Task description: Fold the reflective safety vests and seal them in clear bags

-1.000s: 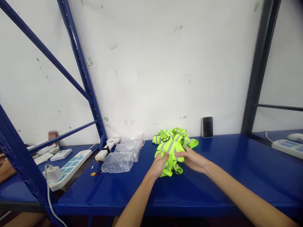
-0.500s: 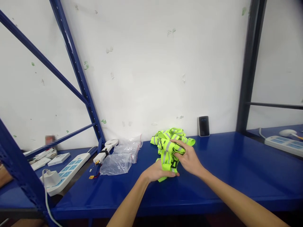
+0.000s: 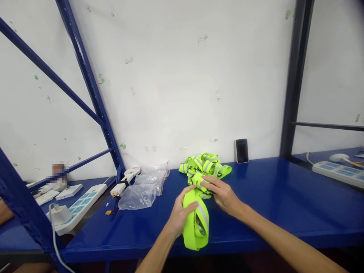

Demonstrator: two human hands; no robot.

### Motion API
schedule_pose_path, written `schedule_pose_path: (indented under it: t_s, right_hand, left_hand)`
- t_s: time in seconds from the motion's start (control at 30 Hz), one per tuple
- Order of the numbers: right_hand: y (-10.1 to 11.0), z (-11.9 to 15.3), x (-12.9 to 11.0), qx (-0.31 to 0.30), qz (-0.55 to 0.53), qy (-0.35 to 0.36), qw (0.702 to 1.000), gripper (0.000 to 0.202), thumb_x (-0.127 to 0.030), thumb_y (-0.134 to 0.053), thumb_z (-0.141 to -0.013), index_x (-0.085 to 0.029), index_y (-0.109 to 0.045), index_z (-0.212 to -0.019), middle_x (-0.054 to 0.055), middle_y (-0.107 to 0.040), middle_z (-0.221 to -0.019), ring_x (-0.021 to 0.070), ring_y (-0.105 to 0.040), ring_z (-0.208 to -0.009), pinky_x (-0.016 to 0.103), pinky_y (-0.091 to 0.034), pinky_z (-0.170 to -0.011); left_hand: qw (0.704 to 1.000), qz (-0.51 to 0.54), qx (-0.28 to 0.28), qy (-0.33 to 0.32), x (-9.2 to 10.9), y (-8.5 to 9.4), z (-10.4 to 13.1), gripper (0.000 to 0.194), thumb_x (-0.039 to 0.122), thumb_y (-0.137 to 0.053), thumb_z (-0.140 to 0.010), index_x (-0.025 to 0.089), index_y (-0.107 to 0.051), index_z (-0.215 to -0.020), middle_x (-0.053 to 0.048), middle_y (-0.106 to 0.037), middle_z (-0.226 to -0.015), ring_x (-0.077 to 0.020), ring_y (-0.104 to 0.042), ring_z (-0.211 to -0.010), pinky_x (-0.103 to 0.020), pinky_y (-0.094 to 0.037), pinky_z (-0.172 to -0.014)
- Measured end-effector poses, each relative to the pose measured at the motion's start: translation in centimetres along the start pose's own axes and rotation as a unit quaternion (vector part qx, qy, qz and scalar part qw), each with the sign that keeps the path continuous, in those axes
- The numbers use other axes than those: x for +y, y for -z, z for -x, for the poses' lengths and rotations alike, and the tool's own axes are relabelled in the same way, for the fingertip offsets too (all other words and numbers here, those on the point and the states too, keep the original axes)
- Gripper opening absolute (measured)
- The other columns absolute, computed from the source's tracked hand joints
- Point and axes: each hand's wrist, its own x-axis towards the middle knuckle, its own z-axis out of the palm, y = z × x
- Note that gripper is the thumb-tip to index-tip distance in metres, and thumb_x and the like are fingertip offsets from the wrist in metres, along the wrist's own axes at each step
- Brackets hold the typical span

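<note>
My left hand (image 3: 179, 214) is closed on a neon-yellow reflective strap (image 3: 196, 239), its thumb pressed over the band. The strap has a silver stripe and hangs in a loop toward the table's front edge. Just to the right, my right hand (image 3: 229, 197) grips a bunched part of the same yellow-and-silver webbing, with its fingertips over the folds. Behind both hands a tangled heap of reflective straps (image 3: 209, 165) lies against the wall. My palms hide part of the webbing, so I cannot tell where one strap ends.
Left of the heap on the blue table (image 3: 256, 212) lie clear plastic bags (image 3: 138, 197) and a small white fan (image 3: 132, 171) near wires. A dark-screened device (image 3: 241, 151) leans by the wall. Power strips (image 3: 82, 208) and blue rack posts stand at the sides.
My left hand has moved down and nearer, drawing out a strap that now hangs as an open loop. My right hand has shifted slightly lower, and the bundle it held has dropped toward the heap.
</note>
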Motion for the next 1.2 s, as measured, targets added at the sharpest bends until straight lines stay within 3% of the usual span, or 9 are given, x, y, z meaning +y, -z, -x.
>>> schedule_pose_path:
  t_s: [0.17, 0.33, 0.47, 0.6, 0.77, 0.83, 0.93, 1.07, 1.2]
  right_hand:
    - [-1.1, 0.8, -0.4, -0.049, -0.004, -0.039, 0.998, 0.067, 0.005, -0.037, -0.075, -0.025, -0.054, -0.132, 0.008, -0.053, -0.138, 0.0227, -0.048, -0.128, 0.043, -0.044, -0.104]
    - [-0.7, 0.5, -1.7, -0.162, -0.103, -0.087, 0.977, 0.055, -0.005, -0.043, -0.083, -0.024, -0.051, -0.134, 0.009, -0.055, -0.136, 0.0222, -0.052, -0.125, 0.040, -0.043, -0.104]
    - [0.1, 0.2, -3.5, -0.217, -0.147, -0.115, 0.958, 0.045, -0.019, -0.051, -0.087, -0.021, -0.053, -0.132, 0.010, -0.053, -0.137, 0.0238, -0.049, -0.127, 0.040, -0.039, -0.107]
    - [-0.5, 0.3, -4.5, -0.219, -0.127, -0.160, 0.954, 0.048, -0.036, -0.071, -0.074, -0.021, -0.063, -0.119, 0.011, -0.060, -0.127, 0.0299, -0.053, -0.118, 0.044, -0.042, -0.101]
    - [-1.1, 0.5, -3.9, -0.181, -0.205, -0.209, 0.939, 0.038, -0.033, -0.068, -0.079, -0.021, -0.063, -0.115, 0.008, -0.066, -0.115, 0.0277, -0.060, -0.108, 0.045, -0.046, -0.096]
    - [-1.0, 0.5, -3.7, -0.164, -0.278, -0.247, 0.914, 0.054, -0.030, -0.071, -0.077, -0.020, -0.053, -0.127, 0.010, -0.063, -0.121, 0.0268, -0.060, -0.109, 0.043, -0.049, -0.094]
    - [-0.6, 0.5, -3.5, -0.155, -0.394, -0.320, 0.848, 0.097, -0.029, -0.075, -0.072, -0.023, -0.016, -0.149, 0.015, -0.053, -0.132, 0.0250, -0.059, -0.113, 0.040, -0.052, -0.091]
    - [-0.3, 0.4, -3.2, -0.167, -0.470, -0.352, 0.792, 0.121, -0.025, -0.076, -0.072, -0.025, 0.017, -0.149, 0.015, -0.057, -0.124, 0.0220, -0.065, -0.103, 0.041, -0.053, -0.091]
    - [-0.3, 0.6, -2.8, -0.198, -0.447, -0.343, 0.802, 0.116, -0.026, -0.073, -0.075, -0.028, 0.016, -0.150, 0.013, -0.056, -0.124, 0.0202, -0.065, -0.100, 0.039, -0.053, -0.090]
  left_hand:
    - [1.000, 0.001, 0.007, 0.000, -1.7, 0.3, 0.2, 0.049, 0.032, -0.075, -0.073, 0.018, -0.057, -0.116, -0.005, -0.064, -0.092, -0.0154, -0.060, -0.075, -0.025, -0.046, -0.068]
    - [0.993, 0.114, -0.007, 0.012, -2.3, 0.4, 0.1, 0.033, 0.031, -0.068, -0.077, 0.015, -0.060, -0.105, -0.006, -0.064, -0.092, -0.0179, -0.061, -0.079, -0.026, -0.044, -0.071]
    - [0.977, 0.208, -0.044, 0.020, -1.2, 0.7, 0.2, 0.053, 0.030, -0.053, -0.087, 0.023, -0.041, -0.138, -0.010, -0.063, -0.116, -0.0253, -0.060, -0.108, -0.036, -0.043, -0.092]
    - [0.974, 0.189, -0.125, -0.004, 0.1, 1.3, -0.7, 0.079, 0.024, -0.052, -0.085, 0.030, -0.008, -0.150, -0.012, -0.056, -0.132, -0.0293, -0.049, -0.127, -0.049, -0.034, -0.104]
    - [0.992, 0.050, -0.114, 0.008, 1.1, 1.4, -3.1, 0.073, 0.022, -0.063, -0.083, 0.023, -0.023, -0.144, -0.019, -0.053, -0.136, -0.0310, -0.045, -0.131, -0.048, -0.043, -0.099]
    - [0.997, 0.018, -0.076, 0.019, 1.4, 1.3, -4.2, 0.059, 0.029, -0.065, -0.083, 0.019, -0.040, -0.135, -0.020, -0.053, -0.135, -0.0314, -0.049, -0.127, -0.042, -0.050, -0.092]
    - [0.999, -0.004, -0.046, 0.010, 1.4, 1.5, -5.3, 0.054, 0.031, -0.071, -0.078, 0.016, -0.050, -0.125, -0.020, -0.056, -0.132, -0.0304, -0.054, -0.123, -0.038, -0.051, -0.091]
    - [0.998, -0.046, -0.042, -0.028, -0.6, 1.9, -5.6, 0.082, 0.030, -0.072, -0.078, 0.019, -0.025, -0.144, -0.019, -0.061, -0.126, -0.0274, -0.059, -0.117, -0.044, -0.045, -0.100]
    - [0.978, -0.177, -0.003, -0.114, -2.6, 1.8, -4.7, 0.086, 0.033, -0.060, -0.087, 0.021, -0.004, -0.151, -0.014, -0.064, -0.120, -0.0223, -0.061, -0.111, -0.042, -0.042, -0.101]
